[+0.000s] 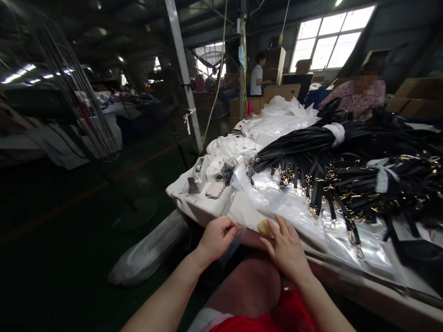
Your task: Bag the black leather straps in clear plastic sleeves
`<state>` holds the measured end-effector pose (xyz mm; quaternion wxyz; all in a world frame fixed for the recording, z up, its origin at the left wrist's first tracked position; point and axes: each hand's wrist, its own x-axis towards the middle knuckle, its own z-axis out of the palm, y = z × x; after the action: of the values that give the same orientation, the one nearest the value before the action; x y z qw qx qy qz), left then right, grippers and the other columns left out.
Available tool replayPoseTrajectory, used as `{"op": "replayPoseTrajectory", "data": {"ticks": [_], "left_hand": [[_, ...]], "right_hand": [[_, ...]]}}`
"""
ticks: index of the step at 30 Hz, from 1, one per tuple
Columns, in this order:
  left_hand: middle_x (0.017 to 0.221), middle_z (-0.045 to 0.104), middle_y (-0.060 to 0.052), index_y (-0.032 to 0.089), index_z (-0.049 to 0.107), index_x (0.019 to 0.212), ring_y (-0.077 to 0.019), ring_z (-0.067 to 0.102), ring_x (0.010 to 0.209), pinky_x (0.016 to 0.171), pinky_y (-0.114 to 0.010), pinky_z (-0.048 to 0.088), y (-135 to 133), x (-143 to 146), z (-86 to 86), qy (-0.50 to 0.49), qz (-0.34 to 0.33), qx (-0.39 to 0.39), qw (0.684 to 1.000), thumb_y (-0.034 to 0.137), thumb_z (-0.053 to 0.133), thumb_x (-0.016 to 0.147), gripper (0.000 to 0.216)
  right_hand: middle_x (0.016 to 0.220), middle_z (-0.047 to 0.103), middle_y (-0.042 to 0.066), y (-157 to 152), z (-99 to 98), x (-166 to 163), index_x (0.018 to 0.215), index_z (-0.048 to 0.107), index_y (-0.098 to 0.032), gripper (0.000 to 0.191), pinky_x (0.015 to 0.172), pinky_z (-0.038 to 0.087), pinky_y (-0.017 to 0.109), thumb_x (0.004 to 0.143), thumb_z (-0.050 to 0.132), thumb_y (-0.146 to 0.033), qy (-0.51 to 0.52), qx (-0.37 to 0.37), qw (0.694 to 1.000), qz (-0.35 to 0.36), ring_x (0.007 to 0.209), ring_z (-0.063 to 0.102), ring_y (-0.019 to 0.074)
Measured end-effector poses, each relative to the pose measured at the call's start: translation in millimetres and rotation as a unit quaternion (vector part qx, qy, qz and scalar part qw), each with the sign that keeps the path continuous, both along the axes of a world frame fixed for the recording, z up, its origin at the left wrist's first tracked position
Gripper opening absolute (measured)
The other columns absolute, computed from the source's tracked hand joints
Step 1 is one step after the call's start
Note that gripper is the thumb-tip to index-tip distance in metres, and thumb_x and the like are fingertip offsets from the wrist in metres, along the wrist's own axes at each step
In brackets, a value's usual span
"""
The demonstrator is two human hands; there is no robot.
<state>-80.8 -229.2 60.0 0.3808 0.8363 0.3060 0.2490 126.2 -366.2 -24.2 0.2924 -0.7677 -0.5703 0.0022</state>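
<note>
My left hand (218, 236) is at the table's near edge, thumb and fingers pinched together. Something thin and see-through shows at its fingertips, too faint to name. To its right, my right hand (286, 244) has its fingers apart over the edge. A round yellowish thing (265, 227), perhaps a roll of tape, lies by its fingertips; whether they touch it I cannot tell. Clear plastic sheets or bags (273, 196) spread over the tabletop beyond both hands.
Bundles of black straps (304, 138) with gold-coloured clasps, tied with white wraps, cover the right side. Crumpled white plastic (280, 117) is heaped behind. A pale post (185, 74) stands left of the table, and a plastic-wrapped bundle (148, 249) is below. Two people are farther back.
</note>
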Motion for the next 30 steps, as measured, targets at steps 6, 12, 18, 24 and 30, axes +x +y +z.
{"op": "replayPoseTrajectory", "data": {"ticks": [6, 12, 18, 24, 30], "left_hand": [[0.069, 0.062, -0.003, 0.017, 0.059, 0.064, -0.0148, 0.055, 0.066, 0.063, -0.025, 0.039, 5, -7, -2.1, 0.023, -0.021, -0.029, 0.999, 0.037, 0.053, 0.092, 0.034], [0.069, 0.059, -0.003, 0.019, 0.056, 0.064, -0.0162, 0.053, 0.066, 0.061, -0.028, 0.033, -17, 11, -18.9, 0.108, -0.076, 0.118, 0.984, 0.037, 0.054, 0.093, 0.035], [0.072, 0.060, -0.005, 0.019, 0.059, 0.069, -0.0181, 0.054, 0.068, 0.061, -0.030, 0.031, -39, 24, -25.5, 0.128, -0.122, 0.213, 0.961, 0.034, 0.052, 0.095, 0.031], [0.064, 0.056, 0.000, 0.017, 0.057, 0.060, -0.0119, 0.048, 0.060, 0.055, -0.025, 0.029, -39, 24, -13.1, 0.099, -0.174, 0.051, 0.978, 0.040, 0.061, 0.090, 0.038], [0.080, 0.068, -0.002, 0.013, 0.072, 0.090, -0.0131, 0.057, 0.070, 0.065, -0.022, 0.043, -55, 35, -11.3, 0.019, -0.213, -0.185, 0.959, 0.047, 0.074, 0.075, 0.037]], "right_hand": [[0.148, 0.045, 0.021, 18, -26.5, 1, 0.132, 0.059, -0.015, 0.056, 0.110, 0.030, 0.057, 0.086, 0.061, -0.049, -0.069, -0.049, 0.996, 0.022, 0.139, 0.034, 0.0407], [0.127, 0.062, 0.015, -6, 22.0, -10, 0.128, 0.057, -0.020, 0.045, 0.101, 0.044, 0.048, 0.092, 0.054, -0.046, 0.163, 0.047, 0.985, 0.037, 0.116, 0.058, 0.0319], [0.100, 0.070, 0.012, -27, 42.0, -35, 0.116, 0.064, -0.019, 0.048, 0.078, 0.052, 0.039, 0.080, 0.070, -0.050, 0.300, 0.021, 0.954, -0.002, 0.086, 0.065, 0.0289], [0.089, 0.072, 0.009, -38, 40.1, -24, 0.086, 0.072, -0.022, 0.030, 0.079, 0.051, 0.036, 0.087, 0.064, -0.050, 0.384, 0.043, 0.922, 0.009, 0.085, 0.065, 0.0272], [0.073, 0.069, 0.004, -51, 58.3, -23, 0.074, 0.071, -0.021, 0.029, 0.067, 0.050, 0.027, 0.085, 0.067, -0.047, 0.432, 0.039, 0.899, 0.062, 0.071, 0.064, 0.0198]]}}
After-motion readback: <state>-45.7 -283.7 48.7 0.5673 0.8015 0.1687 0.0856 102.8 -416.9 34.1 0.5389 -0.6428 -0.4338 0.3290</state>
